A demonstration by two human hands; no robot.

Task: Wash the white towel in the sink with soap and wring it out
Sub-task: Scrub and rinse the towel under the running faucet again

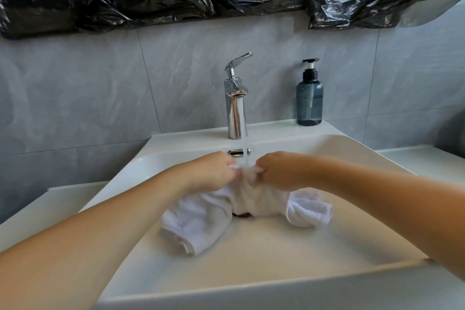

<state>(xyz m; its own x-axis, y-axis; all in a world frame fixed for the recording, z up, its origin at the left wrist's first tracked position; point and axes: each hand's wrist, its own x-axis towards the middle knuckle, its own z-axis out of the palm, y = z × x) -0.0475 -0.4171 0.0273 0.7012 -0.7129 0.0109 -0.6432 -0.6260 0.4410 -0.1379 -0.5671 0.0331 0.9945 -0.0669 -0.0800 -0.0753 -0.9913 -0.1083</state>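
- Terry cloth like this white towel (198, 219) will be soft and limp, with no stiffness of its own; soaked, I judge it heavier than it looks and apt to sag and drip from any point it is lifted by.
- Wet cotton is not very slippery, though soap would make it more so; it is in no way fragile, so a firm squeeze or twist should do it no harm.
- Best hold for wringing, as I judge it: one fist on each side of the bunched middle, close together, so the loose ends do not flop.
- Left hand (208, 171) has its fingers curled and clamped on the gathered middle of the towel; right hand (276, 171) is clamped on the same bunch just beside it, knuckles facing.
- Water stream (244, 133) from the chrome tap (235, 106) falls on the cloth between the two hands.
- Towel lies in the basin of the sink (289, 254), draped over the drain, one end trailing toward the left and one rolled end toward the right.
- It looks white, ribbed and rumpled; the middle looks duller and wet, the ends brighter.
- Soap bottle (309, 100), dark blue with a pump, stands on the back ledge, well apart from the hands.
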